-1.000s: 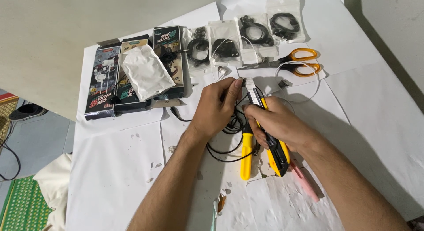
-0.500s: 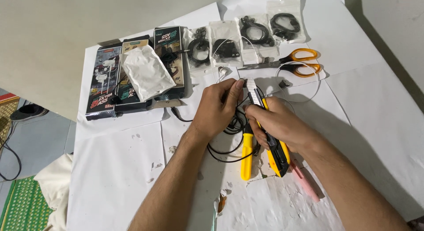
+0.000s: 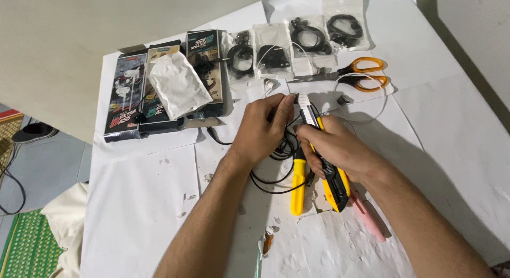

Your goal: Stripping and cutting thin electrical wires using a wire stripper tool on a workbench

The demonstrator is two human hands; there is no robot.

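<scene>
Boxes: I see glossy cardboard earphone boxes (image 3: 159, 86) far left on the worktop (image 3: 138, 203).
Left hand (image 3: 263, 129): pinching thin black cable (image 3: 276, 177), unmoved.
Right hand (image 3: 332, 148): clenched round yellow plastic utility knife (image 3: 329, 166), centre, blade far-pointing; unchanged.
Scissors: orange-handled scissors (image 3: 361, 75) far right.

Up and left of the hands, three dark printed boxes (image 3: 162, 84) are lined up side by side, with a crumpled white pouch (image 3: 178, 85) laid on top. Four clear plastic bags (image 3: 295, 44) holding black cables are spread beyond the hands.
</scene>
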